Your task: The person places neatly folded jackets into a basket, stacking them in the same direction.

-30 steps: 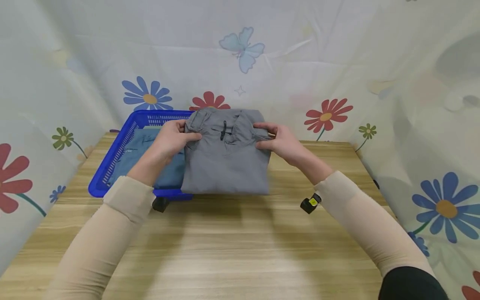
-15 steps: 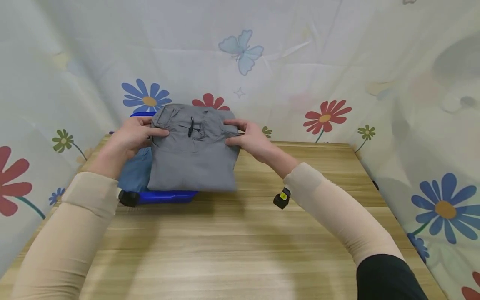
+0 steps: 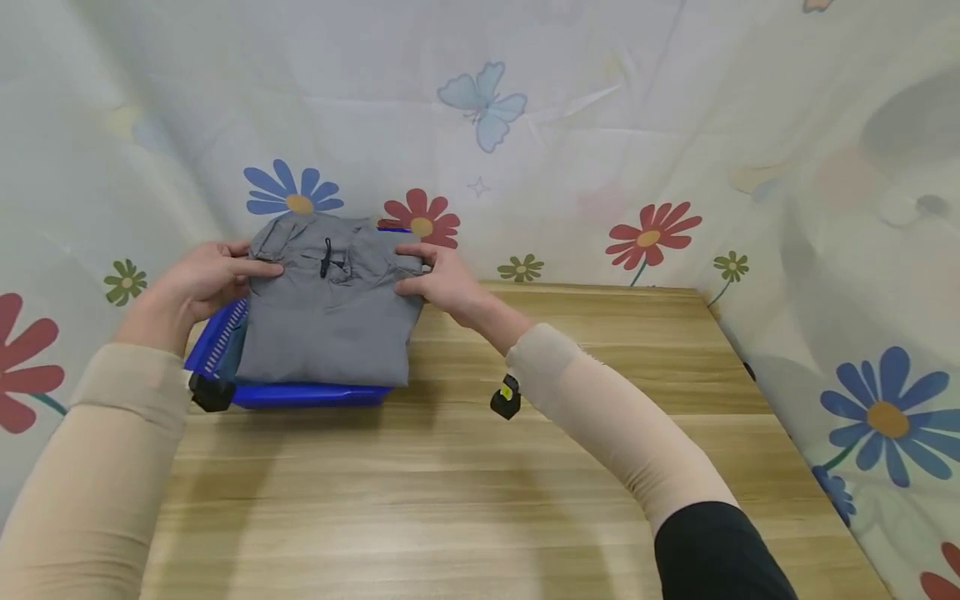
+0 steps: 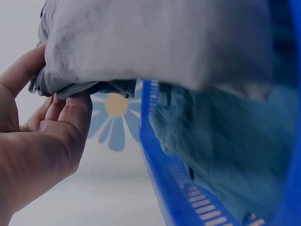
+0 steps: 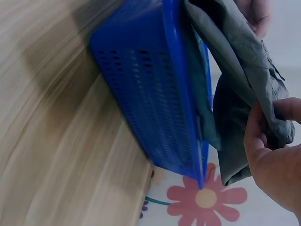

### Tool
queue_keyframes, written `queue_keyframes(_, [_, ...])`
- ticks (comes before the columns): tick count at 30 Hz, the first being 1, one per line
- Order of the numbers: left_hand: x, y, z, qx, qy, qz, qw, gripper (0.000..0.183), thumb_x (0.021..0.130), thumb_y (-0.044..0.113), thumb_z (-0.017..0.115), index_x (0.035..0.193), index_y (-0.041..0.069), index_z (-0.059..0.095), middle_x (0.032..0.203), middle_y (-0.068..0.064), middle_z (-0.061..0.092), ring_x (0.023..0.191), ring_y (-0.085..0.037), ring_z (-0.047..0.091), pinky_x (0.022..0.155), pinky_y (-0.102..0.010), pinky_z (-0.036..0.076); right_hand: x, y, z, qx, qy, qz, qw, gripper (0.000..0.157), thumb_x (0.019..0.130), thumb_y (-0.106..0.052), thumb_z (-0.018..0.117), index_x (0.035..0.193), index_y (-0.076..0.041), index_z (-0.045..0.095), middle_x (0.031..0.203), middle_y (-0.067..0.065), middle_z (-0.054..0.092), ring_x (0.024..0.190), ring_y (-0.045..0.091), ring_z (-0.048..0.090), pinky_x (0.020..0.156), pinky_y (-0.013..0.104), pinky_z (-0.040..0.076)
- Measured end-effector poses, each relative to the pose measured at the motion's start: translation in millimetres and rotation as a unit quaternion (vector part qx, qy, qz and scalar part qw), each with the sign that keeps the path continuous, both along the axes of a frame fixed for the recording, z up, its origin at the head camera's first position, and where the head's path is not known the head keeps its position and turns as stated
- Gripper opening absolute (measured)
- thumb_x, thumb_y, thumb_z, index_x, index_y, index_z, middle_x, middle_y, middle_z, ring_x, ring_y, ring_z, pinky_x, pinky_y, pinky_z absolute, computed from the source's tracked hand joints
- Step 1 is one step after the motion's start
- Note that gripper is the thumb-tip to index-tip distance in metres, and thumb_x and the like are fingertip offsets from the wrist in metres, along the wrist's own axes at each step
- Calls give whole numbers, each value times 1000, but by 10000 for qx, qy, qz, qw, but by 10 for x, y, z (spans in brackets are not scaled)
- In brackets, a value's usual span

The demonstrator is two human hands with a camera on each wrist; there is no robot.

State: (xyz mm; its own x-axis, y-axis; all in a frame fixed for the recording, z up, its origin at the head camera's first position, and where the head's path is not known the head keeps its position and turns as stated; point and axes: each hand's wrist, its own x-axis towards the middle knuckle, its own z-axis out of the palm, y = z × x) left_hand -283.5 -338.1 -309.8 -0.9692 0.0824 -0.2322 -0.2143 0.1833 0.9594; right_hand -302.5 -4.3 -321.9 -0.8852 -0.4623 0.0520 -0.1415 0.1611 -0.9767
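A folded grey garment (image 3: 330,325) with a black drawcord near its top edge hangs over the blue plastic basket (image 3: 311,394). My left hand (image 3: 198,282) pinches its upper left corner, thumb on top and fingers beneath. The upper right corner is pinched by my right hand (image 3: 450,283) in the same way. In the right wrist view the garment's layers (image 5: 240,61) droop above the basket's rim. Folded blue-teal clothing (image 4: 225,136) lies inside the basket, mostly hidden from the head view by the grey garment.
The basket stands at the left of a wood-grain table (image 3: 465,483). Behind it hangs a white cloth backdrop (image 3: 570,158) printed with flowers and a butterfly. A black wrist camera (image 3: 506,397) juts below the right cuff.
Both hands have carried the grey garment leftward, from partly beside the basket to over it. It now covers most of the blue-teal clothing in the head view.
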Motion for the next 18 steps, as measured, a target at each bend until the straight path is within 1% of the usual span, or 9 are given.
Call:
queue_keyframes(2, [-6,-55,-34,-27,-110,1,9999,99,97,21,74,164,10,2,96,22,71,68,-1,60,82,-22,56,-8,-55,-43,10,-28,-13,10000,60,89,4,73,146,-8,57,152,9,49,124,18,54,91,28,52])
queue_keyframes(4, [-11,-94,-59,-17,-185,41,9998,101,97,20,74,164,10,-1,95,23,70,68,0,59,82,-21,56,-23,-99,-88,-40,-116,6,9999,60,89,4,73,146,-8,57,150,9,50,118,15,56,87,26,53])
queue_keyframes(6, [-16,-127,-75,-16,-216,37,9998,101,98,19,73,164,9,-3,95,24,69,74,1,61,83,-22,56,-40,-141,-130,-113,-179,-1,9998,60,89,5,73,146,-8,57,147,9,52,104,15,58,79,26,53])
queue_keyframes(9, [-28,-190,-90,-45,-230,28,9997,104,98,19,73,163,7,-7,94,25,66,88,1,64,85,-23,56,-52,-216,-173,-157,-219,-21,9996,59,89,5,73,145,-7,58,140,8,55,81,14,53,67,25,49])
queue_keyframes(11, [-34,-248,-96,-182,-233,32,9996,106,98,19,73,162,6,-11,94,26,63,91,1,64,85,-23,55,-55,-277,-188,-98,-170,-66,9998,59,89,4,74,145,-8,59,136,8,56,76,14,49,64,26,46])
queue_keyframes(13, [-46,-310,-103,-324,-252,54,9991,108,98,22,74,161,6,-12,98,24,62,92,2,64,86,-23,55,-56,-338,-196,1,-117,-102,9999,58,89,3,75,144,-8,59,137,9,56,81,14,51,67,26,46])
queue_keyframes(14, [-51,-334,-106,-406,-265,51,9988,108,98,23,74,162,6,-12,107,19,63,92,2,64,86,-23,54,-58,-366,-200,42,-99,-122,9999,57,90,3,75,144,-8,60,139,10,56,86,14,53,70,26,47])
queue_keyframes(16, [-59,-383,-120,-546,-333,87,9979,110,97,26,75,161,7,-12,133,6,59,92,4,64,87,-22,54,-60,-420,-209,174,-92,-164,9997,56,90,1,75,144,-9,60,146,9,53,106,13,55,81,26,50])
queue_keyframes(18, [-70,-425,-146,-645,-431,127,9969,111,96,28,76,162,8,-12,157,-3,42,92,5,64,88,-21,53,-68,-470,-231,271,-95,-185,9994,56,91,1,74,144,-9,60,152,9,50,122,15,52,92,28,51])
